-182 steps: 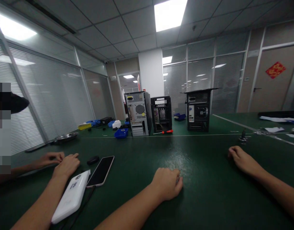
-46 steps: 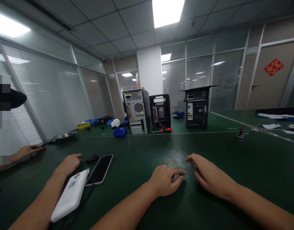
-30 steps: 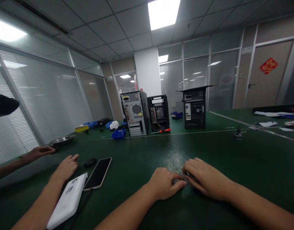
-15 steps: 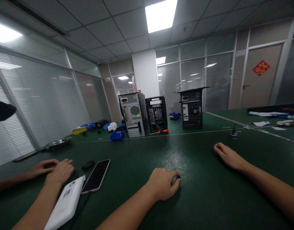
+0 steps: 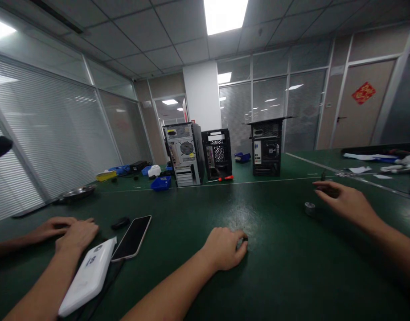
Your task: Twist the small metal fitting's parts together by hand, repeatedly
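Note:
My left hand (image 5: 225,248) rests on the green table (image 5: 275,276) in the middle of the view, fingers curled over a small dark round part (image 5: 242,243). My right hand (image 5: 347,203) is stretched out to the right, just above the table. Its fingertips are pinched on a small dark metal part (image 5: 325,189), which is blurred. A small grey ring-shaped part (image 5: 309,208) lies on the table just left of that hand.
A co-worker's two hands (image 5: 66,229) lie at the left, beside a white power bank (image 5: 88,276), a black phone (image 5: 132,237) and a small black item (image 5: 120,222). Three computer cases (image 5: 221,154), a red-handled screwdriver (image 5: 225,178), blue bins (image 5: 161,183) and a metal dish (image 5: 73,193) stand farther back.
My right hand came to my left hand, then swung out right and now pinches the small metal part there. The grey ring now lies beside it. My left hand stayed put.

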Demonstrator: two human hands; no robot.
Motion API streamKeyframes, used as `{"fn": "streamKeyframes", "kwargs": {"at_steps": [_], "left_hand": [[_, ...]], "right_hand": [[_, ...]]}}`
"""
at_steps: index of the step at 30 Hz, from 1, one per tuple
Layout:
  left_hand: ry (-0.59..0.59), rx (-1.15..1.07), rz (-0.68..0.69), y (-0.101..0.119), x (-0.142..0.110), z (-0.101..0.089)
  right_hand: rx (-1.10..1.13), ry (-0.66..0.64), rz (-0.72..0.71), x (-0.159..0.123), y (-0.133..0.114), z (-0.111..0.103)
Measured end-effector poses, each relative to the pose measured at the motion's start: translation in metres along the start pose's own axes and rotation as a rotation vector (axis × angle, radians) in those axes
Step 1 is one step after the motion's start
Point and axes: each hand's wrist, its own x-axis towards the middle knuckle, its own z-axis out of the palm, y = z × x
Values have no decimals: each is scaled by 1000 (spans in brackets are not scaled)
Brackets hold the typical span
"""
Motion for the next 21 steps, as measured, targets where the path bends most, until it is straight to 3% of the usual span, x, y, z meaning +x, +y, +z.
{"fn": "streamKeyframes", "kwargs": {"at_steps": [14, 21], "left_hand": [[-16, -21, 5, 0, 0, -3], [-32, -26, -4, 1, -1, -5]], "right_hand": [[-7, -236, -18, -2, 6, 16], [12, -250, -37, -4, 3, 17]]}}
